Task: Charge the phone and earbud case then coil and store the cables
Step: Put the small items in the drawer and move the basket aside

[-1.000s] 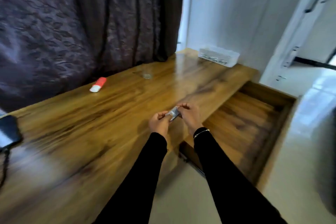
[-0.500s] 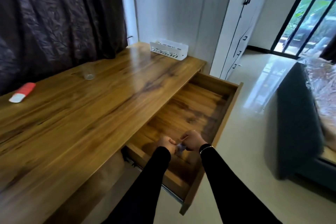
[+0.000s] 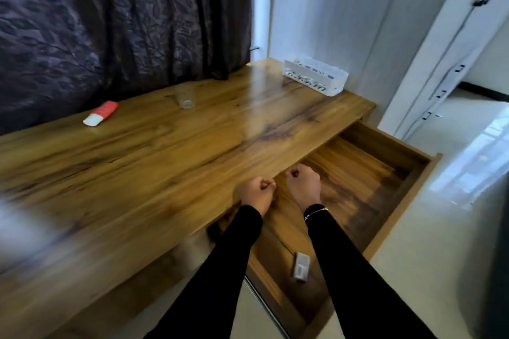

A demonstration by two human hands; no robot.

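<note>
Hovering side by side at the front edge of the wooden tabletop [image 3: 143,162], both hands are curled into loose fists with nothing visible in them. The left hand [image 3: 254,192] sits over the tabletop's edge, thumb pressed against its bent fingers; the right hand [image 3: 304,187] is just beside it, above the open drawer [image 3: 407,195], with a thin bracelet [image 3: 316,211] at its wrist. Both arms are in black sleeves.

A small grey-white object [image 3: 300,266] lies on the drawer floor near the front, between the two forearms and apart from both hands; it looks like a compact charger or bundled cable, though blur keeps me from telling which. No phone or earbud case shows.

On the tabletop, well away from the hands, a red and white tube [image 3: 100,113] lies on its side near the dark patterned curtain [image 3: 124,22], a clear drinking glass [image 3: 186,97] stands upright further right, and a white perforated basket [image 3: 315,76] sits at the far corner against the wall. A white wardrobe [image 3: 446,44] stands to the right, over a glossy pale floor [image 3: 429,201]
</note>
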